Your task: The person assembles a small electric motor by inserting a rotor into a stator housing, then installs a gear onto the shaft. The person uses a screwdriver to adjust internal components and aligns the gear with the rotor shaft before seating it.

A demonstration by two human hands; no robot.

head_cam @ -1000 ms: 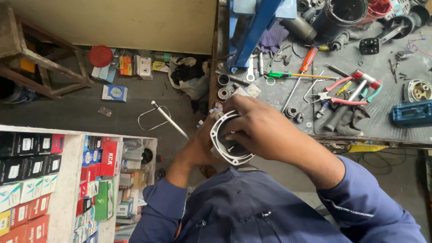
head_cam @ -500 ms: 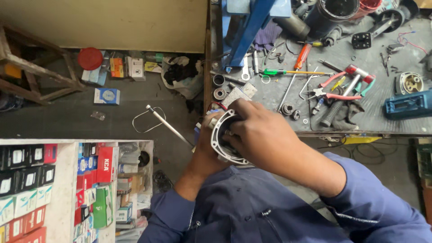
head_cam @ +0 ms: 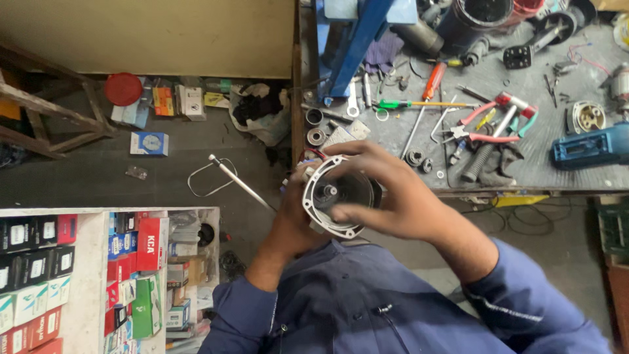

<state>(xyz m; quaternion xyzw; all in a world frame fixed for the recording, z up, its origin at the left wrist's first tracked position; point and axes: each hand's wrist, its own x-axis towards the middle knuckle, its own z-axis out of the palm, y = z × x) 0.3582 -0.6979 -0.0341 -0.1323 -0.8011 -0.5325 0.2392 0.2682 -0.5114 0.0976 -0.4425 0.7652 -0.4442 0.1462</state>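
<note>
I hold a round motor housing (head_cam: pixel 339 193) with a pale metal rim and a dark inside in front of my chest, near the bench's front edge. My left hand (head_cam: pixel 293 213) grips it from the left and underneath. My right hand (head_cam: pixel 393 196) wraps over its right side, with fingers curled across the rim and one finger reaching over the open face. A small shaft shows in the middle of the housing. Red wires stick out behind it at the top left.
A grey workbench (head_cam: pixel 557 164) at the right carries red-handled pliers (head_cam: pixel 488 128), a green screwdriver (head_cam: pixel 419 104), bearings (head_cam: pixel 316 128) and a blue power tool (head_cam: pixel 590 147). A blue metal post (head_cam: pixel 357 42) rises at its back. Shelves of small boxes (head_cam: pixel 78 269) stand at the lower left.
The housing has turned so that its open face points up toward me, and my right fingers have shifted across its rim. The view has moved slightly.
</note>
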